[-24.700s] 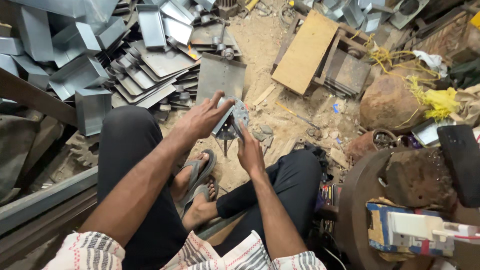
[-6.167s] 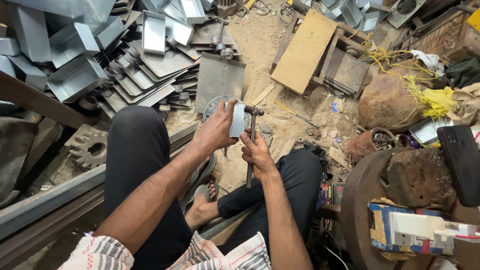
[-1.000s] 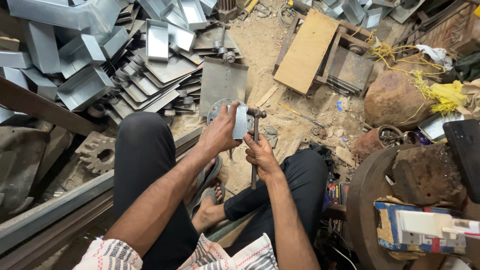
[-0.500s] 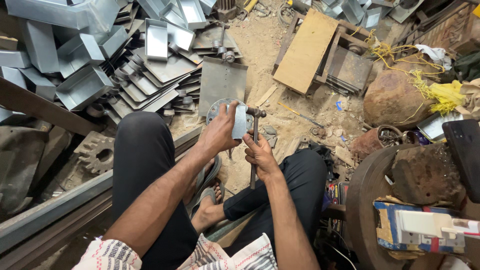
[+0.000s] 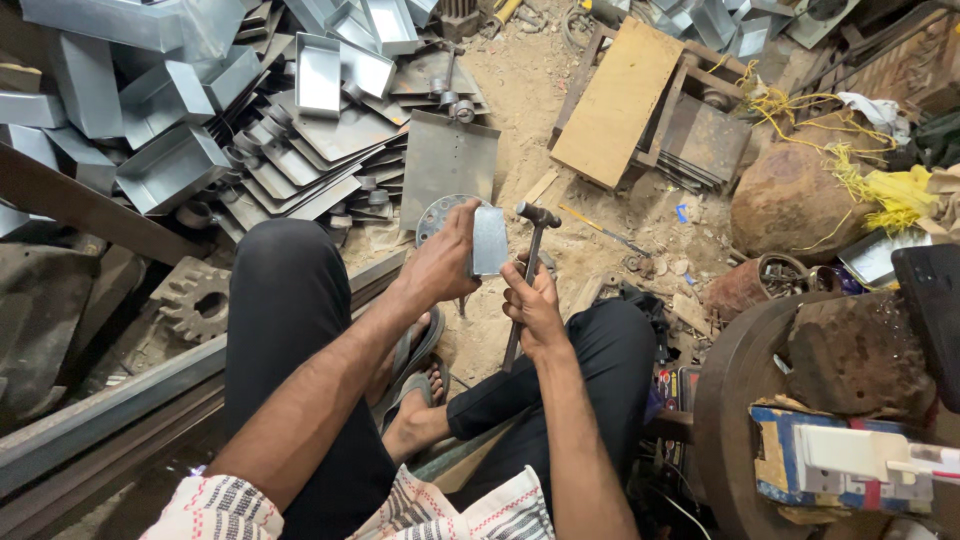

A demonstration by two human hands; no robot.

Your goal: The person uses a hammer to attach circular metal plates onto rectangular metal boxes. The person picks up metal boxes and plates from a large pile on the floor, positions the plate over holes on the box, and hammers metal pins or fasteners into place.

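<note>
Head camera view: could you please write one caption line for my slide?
Seated person's left hand holds a small metal sheet piece while the right hand grips a hammer beside it.

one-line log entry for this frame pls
left hand: holds small sheet-metal piece upright | right hand: grips hammer, head up beside piece | pose: seated on sandy floor

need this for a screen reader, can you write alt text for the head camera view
Seen from above, a seated person's left hand holds a small bent sheet metal piece upright while the right hand grips a hammer beside it. Stacked metal trays, a toothed gear and a wooden board lie on the sandy floor around them.
</note>
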